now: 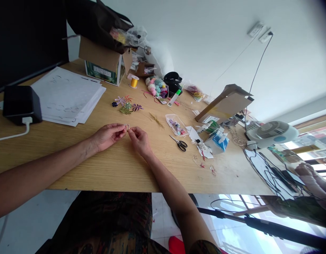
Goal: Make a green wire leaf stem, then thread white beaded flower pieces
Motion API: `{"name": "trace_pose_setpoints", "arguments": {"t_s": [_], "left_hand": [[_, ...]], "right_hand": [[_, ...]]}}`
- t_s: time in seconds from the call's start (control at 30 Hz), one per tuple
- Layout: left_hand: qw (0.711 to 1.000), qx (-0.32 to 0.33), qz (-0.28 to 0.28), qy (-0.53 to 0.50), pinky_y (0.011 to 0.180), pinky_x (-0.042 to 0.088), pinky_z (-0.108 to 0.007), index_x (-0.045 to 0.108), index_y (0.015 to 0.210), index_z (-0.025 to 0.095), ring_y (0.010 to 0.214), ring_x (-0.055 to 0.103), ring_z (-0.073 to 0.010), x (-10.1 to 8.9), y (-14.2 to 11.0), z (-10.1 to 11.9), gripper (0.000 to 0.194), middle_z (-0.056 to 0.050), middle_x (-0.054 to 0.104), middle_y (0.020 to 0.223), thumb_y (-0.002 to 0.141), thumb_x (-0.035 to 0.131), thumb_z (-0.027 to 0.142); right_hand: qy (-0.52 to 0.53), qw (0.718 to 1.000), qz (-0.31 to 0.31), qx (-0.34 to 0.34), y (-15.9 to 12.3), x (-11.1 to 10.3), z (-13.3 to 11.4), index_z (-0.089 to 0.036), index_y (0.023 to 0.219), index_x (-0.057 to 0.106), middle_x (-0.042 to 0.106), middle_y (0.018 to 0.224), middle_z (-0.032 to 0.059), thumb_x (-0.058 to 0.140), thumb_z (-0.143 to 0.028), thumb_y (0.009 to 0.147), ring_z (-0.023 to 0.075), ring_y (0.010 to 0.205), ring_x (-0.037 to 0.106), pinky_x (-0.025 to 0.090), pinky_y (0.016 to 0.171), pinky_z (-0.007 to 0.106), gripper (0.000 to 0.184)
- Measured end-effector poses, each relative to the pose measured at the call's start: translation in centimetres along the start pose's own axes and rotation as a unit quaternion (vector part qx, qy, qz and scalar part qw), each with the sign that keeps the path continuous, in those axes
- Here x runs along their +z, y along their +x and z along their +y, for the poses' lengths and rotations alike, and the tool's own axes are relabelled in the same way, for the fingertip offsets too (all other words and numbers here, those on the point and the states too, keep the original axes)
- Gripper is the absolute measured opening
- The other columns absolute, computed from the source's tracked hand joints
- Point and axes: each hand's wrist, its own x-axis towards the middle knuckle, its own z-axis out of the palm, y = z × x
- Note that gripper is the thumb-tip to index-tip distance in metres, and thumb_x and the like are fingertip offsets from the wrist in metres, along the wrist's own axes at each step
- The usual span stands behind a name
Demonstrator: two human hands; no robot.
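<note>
My left hand [108,137] and my right hand [139,140] meet above the wooden table [72,158], their fingertips pinching a small loop of pale wire [128,127]. The fingers hide part of the loop. Several finished wire flowers in purple, orange and green [125,106] lie just beyond my hands. To the right of my right hand rests a sprig of gold wire [156,120]. Black-handled scissors [180,143] lie farther right.
A stack of printed papers [67,97] and a black box with a white plug [22,104] stand at the left. Farther back are a yellow thread spool [133,81], a bead tray [176,125], a bag of coloured balls [156,87], cardboard boxes [104,61] and a fan [271,134].
</note>
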Motion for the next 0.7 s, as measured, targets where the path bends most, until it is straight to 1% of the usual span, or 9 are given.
{"name": "trace_pose_setpoints", "arguments": {"t_s": [0.07, 0.13, 0.23, 0.3, 0.4, 0.43, 0.5, 0.6, 0.7], "left_hand": [[1.000, 0.012, 0.012, 0.014, 0.053, 0.041, -0.017, 0.071, 0.069, 0.011, 0.057, 0.052, -0.0060, 0.0, 0.1, -0.1, 0.007, -0.002, 0.063, 0.069, 0.068, 0.076, 0.015], [0.998, 0.026, 0.034, 0.043, 0.052, 0.040, -0.018, 0.070, 0.067, 0.013, 0.056, 0.050, -0.0058, -0.1, 0.2, -0.2, 0.010, -0.001, 0.062, 0.066, 0.065, 0.079, 0.018], [0.987, 0.065, 0.075, 0.126, 0.054, 0.039, -0.020, 0.070, 0.064, 0.016, 0.055, 0.049, -0.0066, -0.4, 0.4, -0.3, 0.013, 0.000, 0.062, 0.063, 0.063, 0.080, 0.024], [0.967, 0.115, 0.099, 0.204, 0.056, 0.039, -0.022, 0.070, 0.063, 0.017, 0.055, 0.049, -0.0079, -0.6, 0.5, -0.4, 0.014, 0.001, 0.061, 0.060, 0.064, 0.080, 0.026], [0.921, 0.183, 0.111, 0.326, 0.058, 0.039, -0.023, 0.071, 0.063, 0.018, 0.057, 0.051, -0.0110, -0.8, 0.5, -0.4, 0.011, 0.001, 0.061, 0.058, 0.065, 0.078, 0.026], [0.908, 0.194, 0.105, 0.356, 0.059, 0.039, -0.024, 0.071, 0.064, 0.018, 0.058, 0.052, -0.0121, -0.8, 0.5, -0.4, 0.009, 0.000, 0.064, 0.060, 0.065, 0.077, 0.026], [0.893, 0.204, 0.079, 0.394, 0.061, 0.041, -0.024, 0.073, 0.067, 0.019, 0.061, 0.056, -0.0140, -0.7, 0.4, -0.5, 0.007, -0.001, 0.068, 0.065, 0.067, 0.075, 0.025], [0.888, 0.202, 0.020, 0.412, 0.064, 0.042, -0.024, 0.074, 0.069, 0.019, 0.065, 0.057, -0.0153, -0.3, 0.1, -0.6, 0.005, -0.002, 0.070, 0.069, 0.069, 0.073, 0.025], [0.902, 0.183, -0.026, 0.391, 0.062, 0.040, -0.024, 0.075, 0.071, 0.021, 0.062, 0.054, -0.0143, 0.0, -0.2, -0.6, 0.006, 0.000, 0.065, 0.063, 0.070, 0.072, 0.026]], "right_hand": [[-0.028, 1.000, -0.005, 0.005, -0.2, 0.1, -0.1, -0.016, 0.079, 0.065, 0.045, 0.055, -0.0051, 0.059, -0.049, 0.081, 0.0069, 0.050, 0.035, 0.028, 0.047, 0.021, 0.034], [-0.042, 0.999, -0.018, 0.008, -0.3, 0.3, -0.1, -0.015, 0.079, 0.068, 0.047, 0.054, -0.0047, 0.060, -0.046, 0.081, 0.0066, 0.050, 0.035, 0.028, 0.047, 0.020, 0.032], [-0.058, 0.998, -0.035, 0.005, -0.6, 0.3, 0.0, -0.014, 0.082, 0.071, 0.051, 0.055, -0.0035, 0.059, -0.043, 0.082, 0.0067, 0.049, 0.037, 0.029, 0.047, 0.021, 0.031], [-0.089, 0.995, -0.039, -0.036, -0.7, 0.2, -0.1, -0.014, 0.083, 0.072, 0.055, 0.059, -0.0018, 0.058, -0.040, 0.084, 0.0074, 0.050, 0.041, 0.033, 0.050, 0.021, 0.029], [-0.160, 0.975, -0.017, -0.153, -0.8, -0.4, -0.6, -0.015, 0.085, 0.072, 0.062, 0.070, 0.0027, 0.055, -0.033, 0.088, 0.0101, 0.059, 0.050, 0.040, 0.060, 0.023, 0.025], [-0.182, 0.966, -0.004, -0.183, -0.8, -0.7, -0.8, -0.016, 0.086, 0.072, 0.063, 0.073, 0.0040, 0.053, -0.032, 0.089, 0.0111, 0.062, 0.052, 0.041, 0.063, 0.024, 0.025], [-0.209, 0.956, 0.022, -0.205, -0.7, -1.2, -1.2, -0.017, 0.088, 0.072, 0.064, 0.077, 0.0056, 0.051, -0.032, 0.091, 0.0125, 0.067, 0.054, 0.043, 0.067, 0.025, 0.026], [-0.187, 0.966, 0.049, -0.173, -0.1, -1.7, -0.9, -0.019, 0.087, 0.072, 0.066, 0.080, 0.0059, 0.052, -0.035, 0.091, 0.0132, 0.070, 0.056, 0.044, 0.070, 0.025, 0.026], [-0.098, 0.988, 0.037, -0.113, 0.6, -1.6, 0.0, -0.018, 0.084, 0.071, 0.067, 0.078, 0.0043, 0.056, -0.041, 0.088, 0.0122, 0.066, 0.055, 0.044, 0.064, 0.024, 0.027]]}}
